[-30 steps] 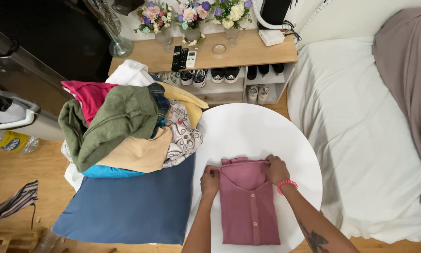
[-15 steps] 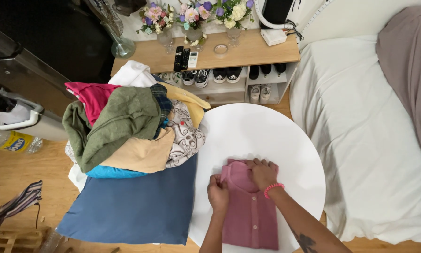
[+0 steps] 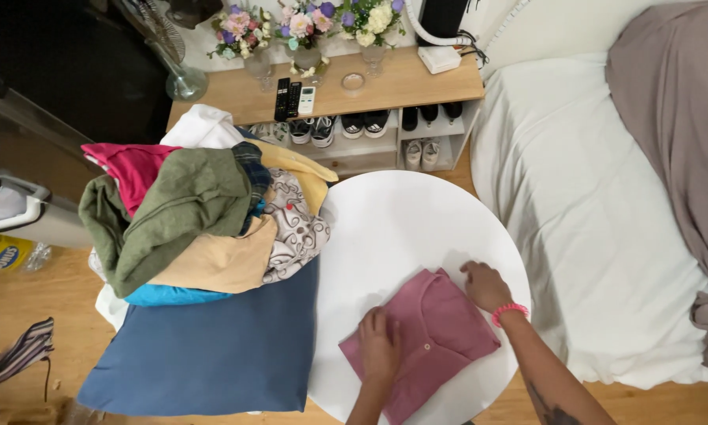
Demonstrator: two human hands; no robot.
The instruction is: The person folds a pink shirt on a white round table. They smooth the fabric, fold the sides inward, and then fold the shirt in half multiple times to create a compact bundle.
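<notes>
The left hand (image 3: 379,346) is lying flat, fingers spread, on the folded pink shirt (image 3: 433,338), and the right hand (image 3: 486,285) is resting open at the shirt's far edge; neither is gripping. The shirt is lying on the round white counter (image 3: 401,228), under both hands. It is looking light, soft and limp, so it is probably best taken under the folded edges with both palms. Far to the left of the left hand, a yellow and blue package (image 3: 7,253) is lying on the floor.
</notes>
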